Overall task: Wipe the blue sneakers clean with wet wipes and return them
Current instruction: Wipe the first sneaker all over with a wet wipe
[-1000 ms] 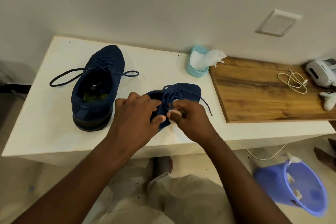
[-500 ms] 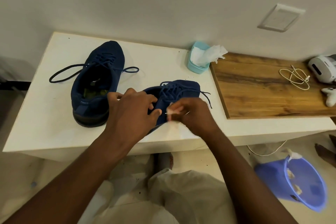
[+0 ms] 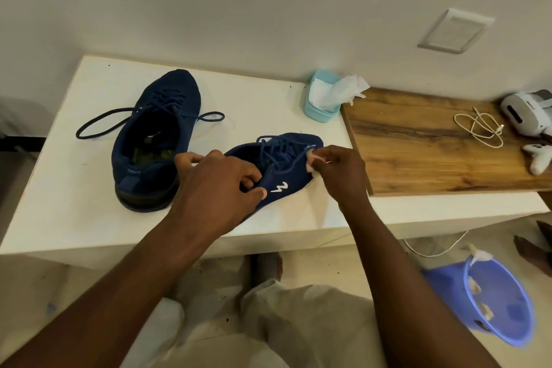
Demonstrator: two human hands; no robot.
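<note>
The held sneaker point(image 3: 291, 179) lies near the front edge of the white bench point(image 3: 74, 194), rolled partly onto its side so that the flank with the white mark faces up. Its long axis runs on a slant, with the heel low and to the left and the toe away and to the right, pointing toward the wooden board point(image 3: 418, 152).

The left hand point(image 3: 221, 179) is at the heel end. Its fingers curl into the opening and the thumb presses on the outer side, steadying the sneaker. The right hand point(image 3: 340, 164) is at the toe end and pinches a small crumpled wipe point(image 3: 311, 160) against the fabric just beside the front of the laces.

The wiping hand is therefore the nearer one to the toe. Any further stroke probably runs along that slanted axis, back toward the left hand or round the toe.

The other sneaker point(image 3: 155, 140) stands upright to the left, just beside the left hand's knuckles, with its laces trailing. The pack of wipes point(image 3: 324, 101) sits beyond the toe at the back of the bench. A blue bin point(image 3: 507, 308) stands on the floor to the right, below the right arm.
</note>
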